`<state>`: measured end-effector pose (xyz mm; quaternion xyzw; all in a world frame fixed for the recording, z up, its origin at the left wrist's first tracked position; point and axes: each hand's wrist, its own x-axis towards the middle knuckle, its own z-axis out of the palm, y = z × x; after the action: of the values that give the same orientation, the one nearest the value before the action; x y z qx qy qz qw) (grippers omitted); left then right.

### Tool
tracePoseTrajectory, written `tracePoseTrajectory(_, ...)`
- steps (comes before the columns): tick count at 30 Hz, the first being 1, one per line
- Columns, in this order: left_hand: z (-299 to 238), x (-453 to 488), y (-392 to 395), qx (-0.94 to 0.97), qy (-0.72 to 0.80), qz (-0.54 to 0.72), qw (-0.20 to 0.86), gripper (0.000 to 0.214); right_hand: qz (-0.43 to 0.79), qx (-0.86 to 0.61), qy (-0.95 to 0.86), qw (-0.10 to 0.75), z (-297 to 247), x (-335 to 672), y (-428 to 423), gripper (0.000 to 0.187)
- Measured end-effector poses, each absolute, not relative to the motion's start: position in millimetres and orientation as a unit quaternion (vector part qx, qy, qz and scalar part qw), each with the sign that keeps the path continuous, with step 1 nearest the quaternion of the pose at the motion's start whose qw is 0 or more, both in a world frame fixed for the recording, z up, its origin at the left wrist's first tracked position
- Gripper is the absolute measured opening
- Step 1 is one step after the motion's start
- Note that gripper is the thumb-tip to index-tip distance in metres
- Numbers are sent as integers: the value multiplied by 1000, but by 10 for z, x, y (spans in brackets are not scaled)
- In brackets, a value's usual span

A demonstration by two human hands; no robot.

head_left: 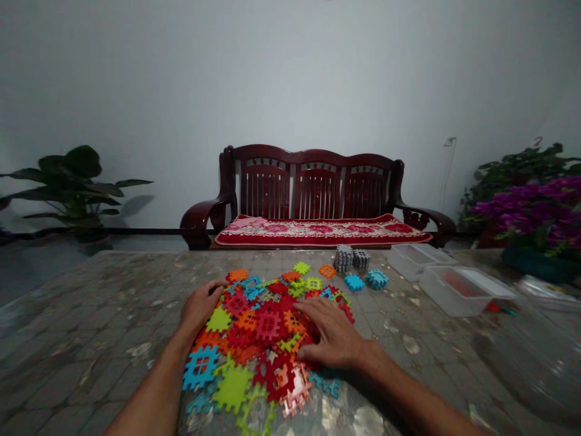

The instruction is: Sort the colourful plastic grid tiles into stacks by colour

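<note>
A heap of flat interlocking plastic tiles (261, 330) in red, orange, green and blue lies on the table (113, 327) in front of me. My left hand (200, 306) rests on the heap's left edge, fingers curled over the tiles. My right hand (331, 336) lies flat on the heap's right side with its fingers spread. Neither hand lifts a tile. Behind the heap stand two grey tile stacks (351, 259) and two blue tile stacks (367, 280).
Two clear plastic boxes (458, 289) sit at the table's right. A dark wooden bench (313, 194) with a red cushion stands behind the table. A leafy plant (75, 181) is at the far left, purple flowers (540, 206) at the right.
</note>
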<state>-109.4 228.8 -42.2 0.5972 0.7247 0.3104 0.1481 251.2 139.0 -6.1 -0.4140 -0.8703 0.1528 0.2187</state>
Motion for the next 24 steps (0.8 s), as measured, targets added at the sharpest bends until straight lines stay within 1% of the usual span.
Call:
tracePoseTrajectory(2,-424,-1093,2288,600,721,313,150,35,146,-422,-873,196,-53,2391,1345,95)
tracePoseTrajectory(4,-421,-1087,2280,595,722,316,155,35,132,-442,-868,183,-48,2280,1338,91)
tracePoseTrajectory(10,-407,-1068,2262,585,722,334,158,29,86,-498,-841,192,-40,2092,1406,50)
tracePoseTrajectory(12,-412,-1071,2265,584,720,339,158,29,81,-508,-832,209,-53,2094,1447,39)
tracePoseTrajectory(13,-418,-1075,2268,583,720,341,158,28,82,-512,-826,222,-63,2105,1473,37)
tracePoseTrajectory(21,-470,-1079,2281,583,702,372,172,32,100,-542,-748,368,-136,2303,1805,38)
tracePoseTrajectory(24,-435,-1044,2262,571,686,408,193,33,72,-550,-725,408,-198,2458,1873,38)
